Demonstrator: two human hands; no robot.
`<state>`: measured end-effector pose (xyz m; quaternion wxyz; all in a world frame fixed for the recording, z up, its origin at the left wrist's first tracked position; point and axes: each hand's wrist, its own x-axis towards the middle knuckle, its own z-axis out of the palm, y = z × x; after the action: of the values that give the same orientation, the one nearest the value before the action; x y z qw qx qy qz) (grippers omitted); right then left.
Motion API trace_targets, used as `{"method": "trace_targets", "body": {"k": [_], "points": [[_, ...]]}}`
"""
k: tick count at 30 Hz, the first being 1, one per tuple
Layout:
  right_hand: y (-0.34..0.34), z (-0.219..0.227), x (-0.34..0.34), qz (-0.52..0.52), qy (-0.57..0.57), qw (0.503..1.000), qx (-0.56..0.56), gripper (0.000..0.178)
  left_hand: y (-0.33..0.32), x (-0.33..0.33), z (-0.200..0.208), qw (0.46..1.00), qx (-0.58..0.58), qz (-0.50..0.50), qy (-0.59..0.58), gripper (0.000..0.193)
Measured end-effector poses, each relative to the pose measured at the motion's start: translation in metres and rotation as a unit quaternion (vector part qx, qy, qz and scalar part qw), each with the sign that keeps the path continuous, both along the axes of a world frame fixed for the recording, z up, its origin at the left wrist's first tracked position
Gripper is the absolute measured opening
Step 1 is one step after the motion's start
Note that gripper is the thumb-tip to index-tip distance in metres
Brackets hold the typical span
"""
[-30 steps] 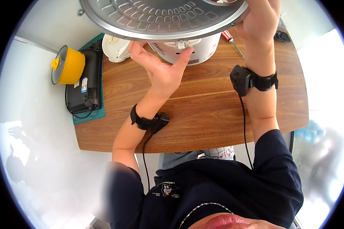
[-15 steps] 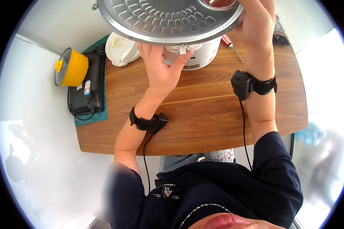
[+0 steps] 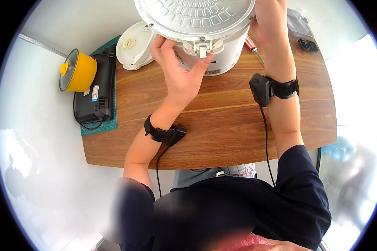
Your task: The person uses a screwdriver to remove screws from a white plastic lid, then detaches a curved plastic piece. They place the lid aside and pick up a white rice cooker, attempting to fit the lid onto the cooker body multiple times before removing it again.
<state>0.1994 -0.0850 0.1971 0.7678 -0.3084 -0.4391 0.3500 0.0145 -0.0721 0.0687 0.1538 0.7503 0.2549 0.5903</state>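
A white rice cooker point(image 3: 228, 60) stands at the far side of the table, its upper part running out of view. Its round silvery metal lid plate point(image 3: 197, 21), embossed and screwed round the rim, is tilted above the body. At the front, my left hand point(image 3: 176, 77) closes on the small white latch point(image 3: 203, 51); its thumb presses the latch's right side while fingers lie behind the rim. My right hand point(image 3: 270, 21) is at the plate's right edge and seems to grip it, with fingertips hidden or cut off by the frame.
On the left, a white plastic lid point(image 3: 134, 60) lies beside a black portable stove point(image 3: 92, 106) on a green mat point(image 3: 107, 125). A yellow pot point(image 3: 83, 75) rests on the stove. A red-handled screwdriver point(image 3: 250, 43) lies right of the cooker, near a small black part point(image 3: 308, 45).
The metal plate has come down and away from me, closer to the cooker body, and more of its front latch shows. My right hand has moved slightly left; my left stays at the latch.
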Motion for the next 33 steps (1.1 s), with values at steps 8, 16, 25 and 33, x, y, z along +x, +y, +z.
{"method": "trace_targets", "body": {"k": [8, 16, 25, 33], "points": [[0.028, -0.022, 0.023, -0.023, -0.063, 0.996, -0.051, 0.055, 0.0, 0.003, -0.007, 1.0, -0.006, 0.022, 0.013, 0.092], [0.032, -0.022, 0.024, 0.031, -0.054, 0.994, -0.087, 0.052, 0.0, 0.0, -0.008, 0.999, 0.002, 0.037, 0.0, 0.089], [0.031, -0.021, 0.025, -0.024, -0.104, 0.988, -0.11, 0.049, -0.004, 0.005, -0.001, 0.999, -0.029, 0.024, -0.03, 0.087], [0.033, -0.022, 0.025, -0.023, -0.133, 0.984, -0.117, 0.045, -0.006, 0.009, -0.002, 0.999, -0.015, 0.033, -0.025, 0.088]]}}
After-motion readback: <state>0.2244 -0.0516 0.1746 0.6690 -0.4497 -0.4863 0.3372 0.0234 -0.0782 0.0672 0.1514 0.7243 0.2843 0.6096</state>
